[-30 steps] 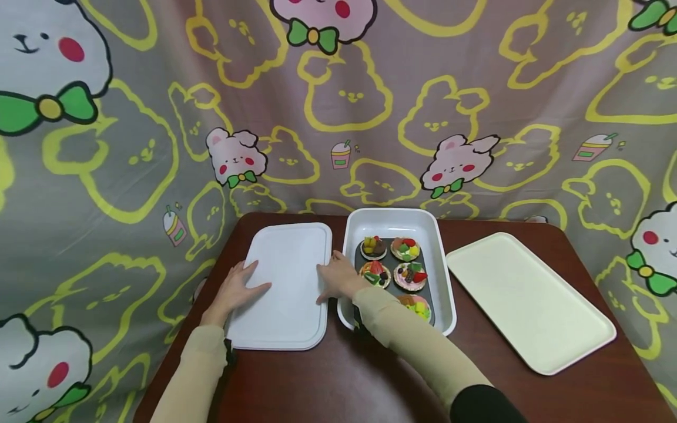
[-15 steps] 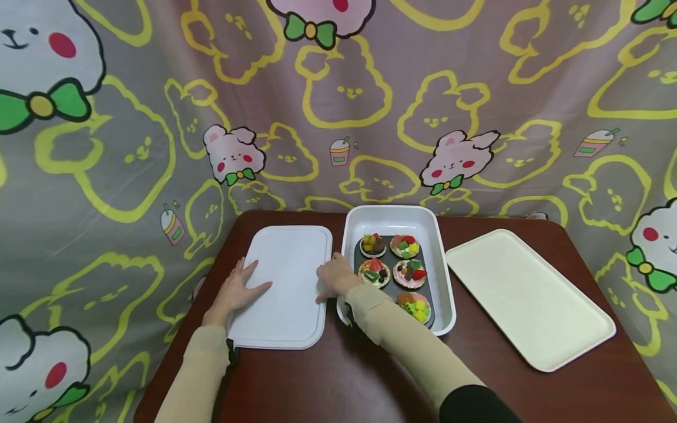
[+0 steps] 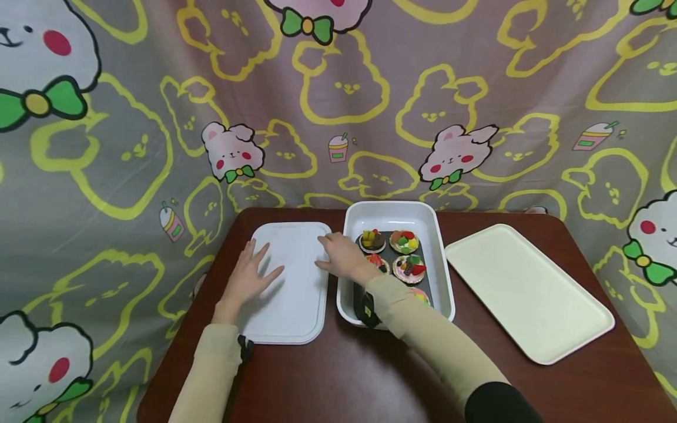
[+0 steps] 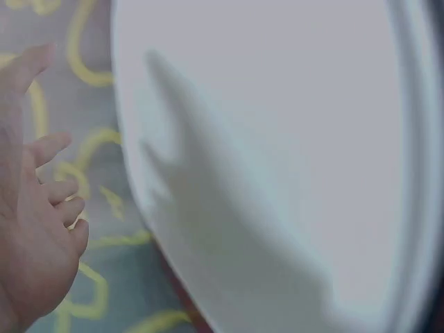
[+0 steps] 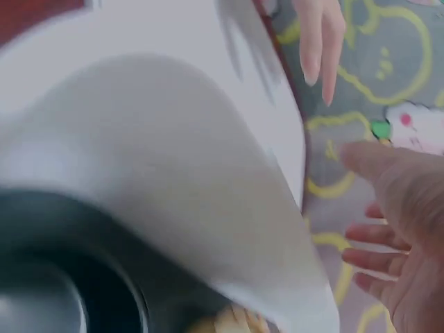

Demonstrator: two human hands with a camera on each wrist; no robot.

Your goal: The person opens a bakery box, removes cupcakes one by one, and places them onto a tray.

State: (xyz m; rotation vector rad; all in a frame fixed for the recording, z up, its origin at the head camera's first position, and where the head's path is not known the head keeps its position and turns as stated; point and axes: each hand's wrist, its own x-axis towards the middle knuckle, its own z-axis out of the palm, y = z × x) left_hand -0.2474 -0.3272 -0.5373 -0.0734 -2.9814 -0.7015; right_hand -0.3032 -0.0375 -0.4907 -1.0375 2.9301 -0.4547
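The panel [image 3: 293, 276] and bin [image 3: 391, 216] are white, the tray [image 3: 529, 294] cream — the curtain [image 3: 391, 138] grey, patterned in yellow.

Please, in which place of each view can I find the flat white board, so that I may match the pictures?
Head: left of centre, the white board.
Left wrist: it fills the middle and right.
Right wrist: top middle, beyond the white tub.
Shared landmark: the yellow-patterned curtain.

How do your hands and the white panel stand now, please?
Left hand spread over white panel; right hand at its right edge, holding nothing; right sleeve across tart container.
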